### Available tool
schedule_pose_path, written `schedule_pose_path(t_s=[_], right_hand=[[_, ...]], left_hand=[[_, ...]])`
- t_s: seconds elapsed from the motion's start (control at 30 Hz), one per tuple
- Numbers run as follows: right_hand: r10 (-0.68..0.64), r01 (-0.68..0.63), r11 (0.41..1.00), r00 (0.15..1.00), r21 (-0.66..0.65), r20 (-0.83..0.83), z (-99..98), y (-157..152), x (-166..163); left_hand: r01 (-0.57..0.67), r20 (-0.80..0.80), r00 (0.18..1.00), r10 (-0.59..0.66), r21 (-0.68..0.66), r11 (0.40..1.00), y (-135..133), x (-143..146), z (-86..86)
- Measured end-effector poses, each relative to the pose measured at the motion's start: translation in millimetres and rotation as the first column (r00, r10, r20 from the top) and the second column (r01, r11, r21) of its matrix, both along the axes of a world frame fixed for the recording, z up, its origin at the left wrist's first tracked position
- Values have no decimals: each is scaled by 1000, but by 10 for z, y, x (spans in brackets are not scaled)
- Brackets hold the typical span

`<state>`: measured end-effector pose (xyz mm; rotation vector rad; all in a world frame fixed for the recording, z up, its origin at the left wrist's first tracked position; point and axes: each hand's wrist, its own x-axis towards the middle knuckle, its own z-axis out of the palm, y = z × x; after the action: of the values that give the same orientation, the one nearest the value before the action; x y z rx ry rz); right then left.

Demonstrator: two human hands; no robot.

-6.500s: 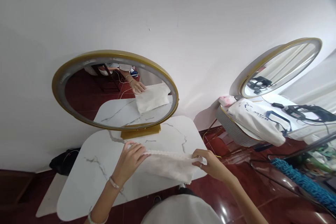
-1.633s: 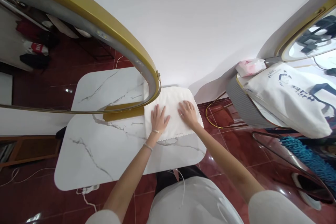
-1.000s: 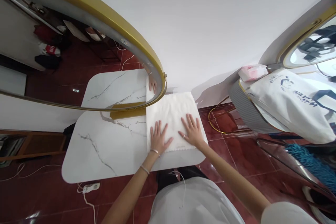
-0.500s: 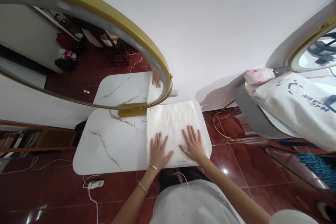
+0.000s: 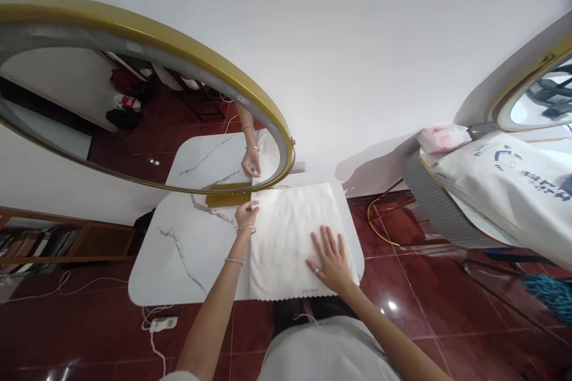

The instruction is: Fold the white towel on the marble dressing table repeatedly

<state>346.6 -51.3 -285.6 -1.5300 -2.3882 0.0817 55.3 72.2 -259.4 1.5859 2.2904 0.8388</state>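
Observation:
A folded white cloth point(image 5: 290, 232) lies flat on the right half of a white marble table point(image 5: 183, 250). My left hand point(image 5: 246, 214) pinches the cloth's far left corner, fingers closed on the edge. My right hand point(image 5: 331, 255) rests flat on the near right part of the cloth, fingers spread. A round gold-framed mirror point(image 5: 147, 95) stands at the back of the table and reflects my left hand and the cloth's corner.
A second table point(image 5: 415, 181) to the right carries a white printed bag point(image 5: 504, 184), a pink packet point(image 5: 440, 138) and another gold-framed mirror point(image 5: 531, 95). A power strip point(image 5: 161, 324) and cables lie on the red tiled floor. A low wooden shelf point(image 5: 58, 238) stands at the left.
My left hand has lifted off the near part of the cloth and reached to its far left corner, closing on the edge. My right hand stays flat on the cloth.

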Motion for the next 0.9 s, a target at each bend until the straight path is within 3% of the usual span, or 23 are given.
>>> schedule_pose_path(t_s=[0.1,0.2,0.3,0.43,0.6,0.77,0.9], right_hand=[[8,-8,1000,1000,-10,-14,-12,-38,-34],[-6,5,1000,999,-14,-45,-44,55,-69],[-38,37,999,996,-15,-85,-58,372,-82],[-62,61,998,994,-21,-86,-47,886,-149],[-10,8,999,998,-40,-59,-68,1000,-509],[-36,31,997,996,-64,-81,-47,912,-1191],[130,-136,988,988,-77,-81,1,950,-1848]], left_hand=[[-8,-67,998,11,42,999,-48,61,-5],[84,-119,990,-77,55,995,-135,302,-72],[214,-188,960,-209,8,977,-191,536,-184],[252,-277,926,-258,-56,966,-241,545,-272],[239,-284,925,-253,-82,968,-326,134,-258],[209,-284,929,-236,-124,970,-414,-484,-267],[210,-309,920,-242,-132,969,-427,-1075,-269]])
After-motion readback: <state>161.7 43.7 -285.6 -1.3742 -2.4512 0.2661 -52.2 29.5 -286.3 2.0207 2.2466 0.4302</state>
